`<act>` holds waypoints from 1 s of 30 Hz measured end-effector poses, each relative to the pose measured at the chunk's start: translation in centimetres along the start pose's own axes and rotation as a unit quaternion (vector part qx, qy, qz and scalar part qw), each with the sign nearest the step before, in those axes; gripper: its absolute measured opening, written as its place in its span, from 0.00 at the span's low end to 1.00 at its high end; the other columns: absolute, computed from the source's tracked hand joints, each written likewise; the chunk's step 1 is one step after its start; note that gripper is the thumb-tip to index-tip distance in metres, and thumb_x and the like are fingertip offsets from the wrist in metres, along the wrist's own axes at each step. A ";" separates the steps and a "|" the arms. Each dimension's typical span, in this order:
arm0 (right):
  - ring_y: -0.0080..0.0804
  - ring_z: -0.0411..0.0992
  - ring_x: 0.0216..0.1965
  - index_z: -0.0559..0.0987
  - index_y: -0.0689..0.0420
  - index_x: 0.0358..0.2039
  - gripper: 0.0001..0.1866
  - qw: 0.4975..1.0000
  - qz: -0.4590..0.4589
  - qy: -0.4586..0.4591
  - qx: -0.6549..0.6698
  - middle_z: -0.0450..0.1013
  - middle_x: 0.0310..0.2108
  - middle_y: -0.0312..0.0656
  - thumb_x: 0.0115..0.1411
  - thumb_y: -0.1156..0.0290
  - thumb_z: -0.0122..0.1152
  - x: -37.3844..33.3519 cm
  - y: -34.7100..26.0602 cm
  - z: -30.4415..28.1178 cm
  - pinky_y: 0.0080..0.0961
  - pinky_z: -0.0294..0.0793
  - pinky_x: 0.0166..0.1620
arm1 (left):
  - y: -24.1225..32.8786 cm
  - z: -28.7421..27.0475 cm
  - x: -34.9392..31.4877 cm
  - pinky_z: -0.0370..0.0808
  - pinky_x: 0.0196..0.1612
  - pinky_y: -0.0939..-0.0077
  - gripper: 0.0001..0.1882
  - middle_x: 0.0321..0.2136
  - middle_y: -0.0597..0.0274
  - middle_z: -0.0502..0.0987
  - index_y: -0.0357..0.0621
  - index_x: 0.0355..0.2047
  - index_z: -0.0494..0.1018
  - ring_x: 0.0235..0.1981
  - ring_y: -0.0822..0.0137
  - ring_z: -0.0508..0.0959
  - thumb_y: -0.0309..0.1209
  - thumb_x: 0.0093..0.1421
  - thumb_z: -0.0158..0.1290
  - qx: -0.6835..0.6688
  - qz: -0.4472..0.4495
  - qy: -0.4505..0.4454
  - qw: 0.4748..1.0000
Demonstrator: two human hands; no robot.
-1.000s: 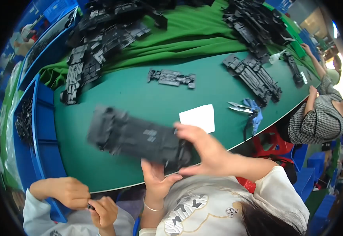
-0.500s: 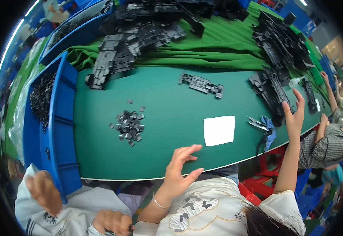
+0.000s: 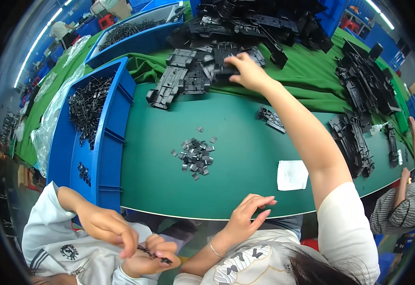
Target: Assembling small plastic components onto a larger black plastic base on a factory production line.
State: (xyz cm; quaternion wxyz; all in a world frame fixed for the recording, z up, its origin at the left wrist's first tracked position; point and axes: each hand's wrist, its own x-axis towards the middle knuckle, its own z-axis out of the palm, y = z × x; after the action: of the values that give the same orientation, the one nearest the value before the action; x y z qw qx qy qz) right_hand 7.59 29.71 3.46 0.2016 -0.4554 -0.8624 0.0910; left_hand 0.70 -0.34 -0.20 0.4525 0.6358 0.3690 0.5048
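Observation:
My right hand [image 3: 249, 72] reaches over the far pile of black plastic chassis parts [image 3: 167, 88], its thumb and fingers apart. A blurred dark part lies by the fingertips; whether they touch it is unclear. My left hand [image 3: 248, 216] hangs at the table's near edge, open, with nothing in it. A heap of small dark clips [image 3: 195, 156] lies on the green table left of the middle. One chassis [image 3: 271, 118] is partly covered by my right forearm. A white square sheet [image 3: 292, 175] lies to the right of my left hand.
Left stands a blue bin [image 3: 110, 147] of small black parts, with another blue bin [image 3: 136, 35] behind it. More chassis [image 3: 352, 145] are stacked at the right. At the left, a person's hands [image 3: 110, 230] hold a small black part; another person [image 3: 400, 202] sits at the far right.
My right hand has swung from the right side to the far chassis pile. My left hand stays near the table edge. The view has shifted; my right arm now covers the scissors and blue cloth.

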 end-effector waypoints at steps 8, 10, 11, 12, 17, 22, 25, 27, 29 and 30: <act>0.22 0.66 0.37 0.69 0.58 0.39 0.13 0.938 0.031 0.188 0.290 0.70 0.35 0.37 0.52 0.76 0.45 -4.2 0.5 -6.1 0.16 0.63 0.40 | -0.2 -0.4 0.2 0.67 0.35 0.77 0.17 0.32 0.60 0.72 0.39 0.40 0.64 0.32 0.66 0.69 0.18 0.47 0.47 -0.027 0.014 -0.006 1.000; 0.23 0.65 0.38 0.68 0.59 0.39 0.15 0.933 -0.026 0.175 0.313 0.67 0.38 0.37 0.49 0.83 0.45 -8.5 -1.9 -7.2 0.16 0.63 0.41 | -0.5 -0.6 -0.1 0.65 0.41 0.75 0.21 0.39 0.59 0.68 0.38 0.45 0.59 0.38 0.66 0.68 0.24 0.50 0.48 -0.143 -0.035 0.004 0.989; 0.26 0.65 0.39 0.69 0.59 0.38 0.17 0.932 -0.060 0.148 0.325 0.65 0.40 0.38 0.46 0.86 0.45 -10.6 -3.4 -7.1 0.18 0.63 0.41 | -0.8 -0.5 -0.4 0.64 0.44 0.72 0.24 0.44 0.60 0.66 0.38 0.47 0.55 0.42 0.67 0.67 0.28 0.51 0.49 -0.231 -0.061 0.033 0.970; 0.30 0.65 0.40 0.70 0.59 0.36 0.17 0.970 -0.116 0.116 0.182 0.65 0.40 0.40 0.44 0.87 0.44 -13.1 -5.2 -8.1 0.21 0.64 0.43 | -1.0 -0.4 -0.2 0.61 0.47 0.69 0.33 0.48 0.58 0.60 0.38 0.50 0.49 0.46 0.66 0.64 0.39 0.50 0.50 -0.316 -0.045 0.058 0.946; 0.36 0.62 0.46 0.71 0.56 0.37 0.19 0.894 -0.283 -0.305 0.163 0.63 0.42 0.48 0.41 0.72 0.59 -18.7 -8.9 -9.9 0.26 0.64 0.46 | 0.3 -1.5 0.8 0.64 0.46 0.65 0.26 0.46 0.47 0.60 0.36 0.47 0.53 0.45 0.59 0.65 0.35 0.51 0.47 -0.455 -0.089 0.230 0.856; 0.31 0.67 0.31 0.71 0.60 0.31 0.09 0.949 -0.102 -0.114 0.275 0.68 0.28 0.40 0.47 0.77 0.52 -13.1 -5.7 -6.6 0.23 0.67 0.34 | 0.4 -0.6 0.5 0.67 0.43 0.65 0.18 0.42 0.44 0.64 0.32 0.45 0.55 0.41 0.57 0.69 0.25 0.53 0.42 -0.414 -0.093 0.216 0.880; 0.32 0.65 0.33 0.69 0.58 0.34 0.11 0.954 -0.112 -0.132 0.244 0.64 0.31 0.41 0.48 0.76 0.53 -10.0 -5.8 -1.1 0.23 0.65 0.35 | 0.3 -0.8 0.9 0.67 0.44 0.65 0.18 0.41 0.43 0.65 0.32 0.45 0.54 0.40 0.58 0.69 0.24 0.54 0.42 -0.403 -0.098 0.205 0.886; 0.35 0.64 0.30 0.69 0.58 0.31 0.10 0.961 -0.136 -0.132 0.201 0.63 0.28 0.42 0.46 0.76 0.54 -9.2 -6.6 1.4 0.26 0.64 0.34 | 0.5 -0.7 0.6 0.67 0.44 0.65 0.18 0.41 0.44 0.65 0.32 0.44 0.54 0.40 0.58 0.69 0.23 0.53 0.42 -0.400 -0.109 0.214 0.884; 0.36 0.63 0.29 0.68 0.59 0.28 0.08 0.961 -0.162 -0.120 0.189 0.61 0.26 0.42 0.44 0.76 0.55 -8.5 -6.4 2.8 0.28 0.64 0.33 | 0.4 -0.7 0.3 0.67 0.44 0.65 0.18 0.41 0.44 0.65 0.33 0.44 0.54 0.40 0.58 0.69 0.24 0.53 0.42 -0.398 -0.115 0.208 0.886; 0.37 0.64 0.29 0.67 0.60 0.24 0.07 0.959 -0.151 -0.155 0.186 0.62 0.25 0.42 0.43 0.77 0.55 -8.1 -6.4 2.8 0.28 0.64 0.32 | 0.4 -0.8 0.4 0.67 0.43 0.66 0.17 0.40 0.46 0.66 0.34 0.43 0.54 0.40 0.60 0.70 0.23 0.53 0.42 -0.395 -0.112 0.211 0.887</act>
State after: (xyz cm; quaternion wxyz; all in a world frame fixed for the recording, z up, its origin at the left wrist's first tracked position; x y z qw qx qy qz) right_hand 5.69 19.51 1.01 0.1579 -0.2548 -0.9096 0.2875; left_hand 0.00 0.08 0.34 0.6310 0.2376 0.2949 0.6771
